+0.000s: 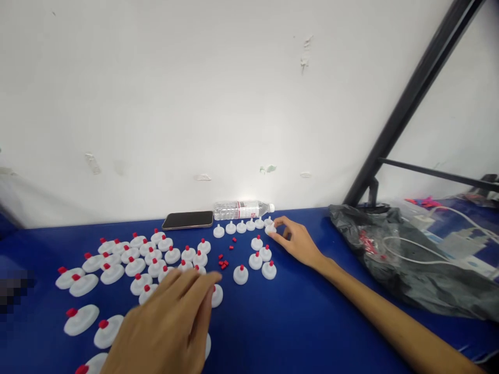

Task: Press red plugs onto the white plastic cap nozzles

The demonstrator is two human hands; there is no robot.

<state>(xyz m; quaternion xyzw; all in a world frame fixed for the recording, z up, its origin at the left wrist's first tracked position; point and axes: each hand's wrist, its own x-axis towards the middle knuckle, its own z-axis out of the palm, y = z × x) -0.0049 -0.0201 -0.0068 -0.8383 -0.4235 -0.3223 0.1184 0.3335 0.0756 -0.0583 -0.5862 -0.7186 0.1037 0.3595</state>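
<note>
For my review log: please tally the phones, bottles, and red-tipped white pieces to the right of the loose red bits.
Phone: 1
Bottle: 1
Red-tipped white pieces right of the loose red bits: 5
Total: 7

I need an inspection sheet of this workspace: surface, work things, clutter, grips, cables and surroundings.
Surface: smooth blue tabletop.
Work things: round white plastic pieces with red tips, mostly at left; row of round white plastic pieces without red tips; loose small red caps near the middle.
Clutter: flat black phone; clear plastic bottle, lying on its side; dark plastic bag at right.
Grips: bare right hand has its fingertips on one untipped white piece; bare left hand is over the tipped group, its hold unclear.
Cables: thin white cable, looped over the dark bag; ends unclear.
Surroundings: scuffed white wall; black metal frame at right.
</note>
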